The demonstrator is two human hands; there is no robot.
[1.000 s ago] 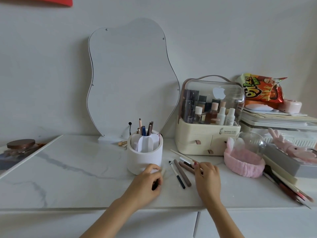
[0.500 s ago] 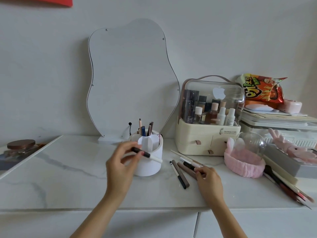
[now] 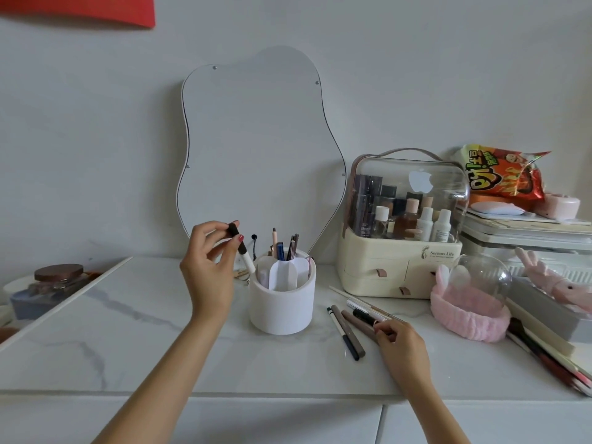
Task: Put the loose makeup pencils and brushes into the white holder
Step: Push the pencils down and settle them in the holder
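- A person's left hand (image 3: 208, 267) held a black-and-white pencil (image 3: 242, 249) over the left rim of the white holder (image 3: 282, 302); thumb and fingertips pinched its black upper end, the white tip angled down towards a compartment, apparently not yet let go.
- The right hand (image 3: 402, 347) rested on the marble counter (image 3: 128, 347) to the right of the holder; its fingertips were curled onto the near end of a cluster of loose pencils and brushes (image 3: 362, 315); whether they actually gripped one could not be told.
- Inside the holder, several pencils (image 3: 283, 248) already stood upright in the rear compartments; the front compartments looked empty from this angle.
- Still on the counter: a white-and-dark liner (image 3: 342, 333) and a brown pencil (image 3: 349, 331) lying side by side, just left of the right hand; a few more slim sticks fanned out behind the hand, towards the cream cosmetics case (image 3: 400, 267).
- More long brush-like items (image 3: 544, 357) lay at the far right edge beyond a pink headband (image 3: 467, 312); whether they belonged to the job was unclear.
- Judged from the scene, the work stood roughly at its midpoint; one pencil was about to drop in; at least five loose pieces remained to be collected.
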